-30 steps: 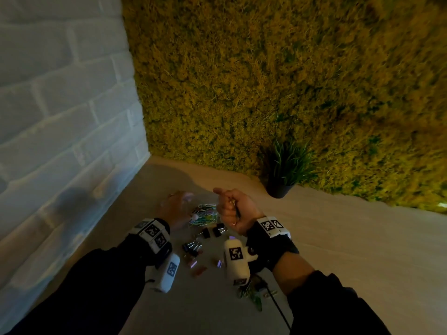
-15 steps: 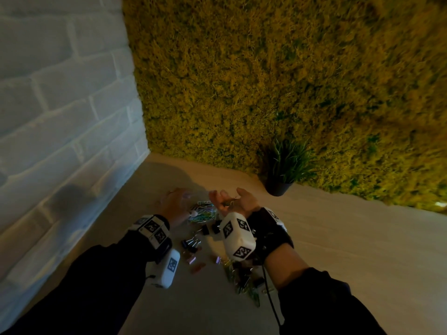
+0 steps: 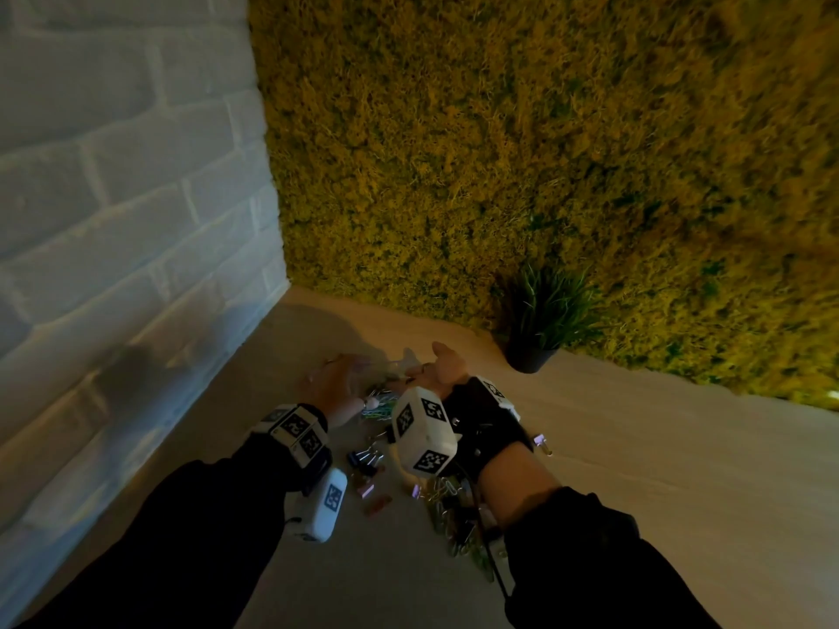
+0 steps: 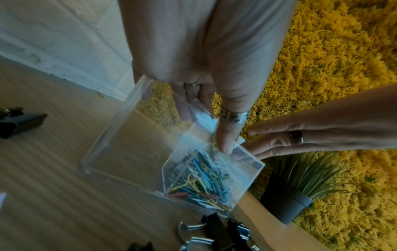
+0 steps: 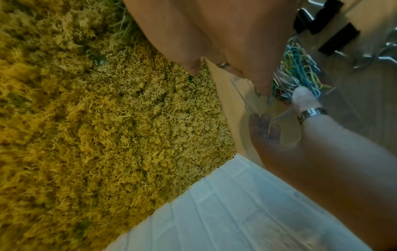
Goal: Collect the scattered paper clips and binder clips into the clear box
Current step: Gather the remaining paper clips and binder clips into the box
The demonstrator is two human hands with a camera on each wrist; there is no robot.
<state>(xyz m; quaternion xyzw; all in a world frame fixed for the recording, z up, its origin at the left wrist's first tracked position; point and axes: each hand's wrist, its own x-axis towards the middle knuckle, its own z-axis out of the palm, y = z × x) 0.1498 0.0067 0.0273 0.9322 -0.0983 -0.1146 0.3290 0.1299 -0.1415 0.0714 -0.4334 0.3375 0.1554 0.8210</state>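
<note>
Nearest, loose paper clips (image 3: 447, 506) and black binder clips (image 3: 365, 458) lie scattered on the worktop (image 3: 635, 469) at six o'clock of the hands. Beyond, the left hand (image 4: 204, 56) tilts the clear box (image 4: 171, 161), fingers clamped on its rim. At three o'clock the right hand (image 4: 318, 134), fingers apart, seems to be dropping clips in; next, fetch another pinch.

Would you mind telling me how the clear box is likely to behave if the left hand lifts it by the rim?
The clear box looks thin-walled, rigid plastic, so probably light and stiff, perhaps slippery. The coloured paper clips are heaped in one corner, so it may tip that way and they would likely slide. The left hand pinches only its upper edge, so a firm pinch seems wise.
</note>
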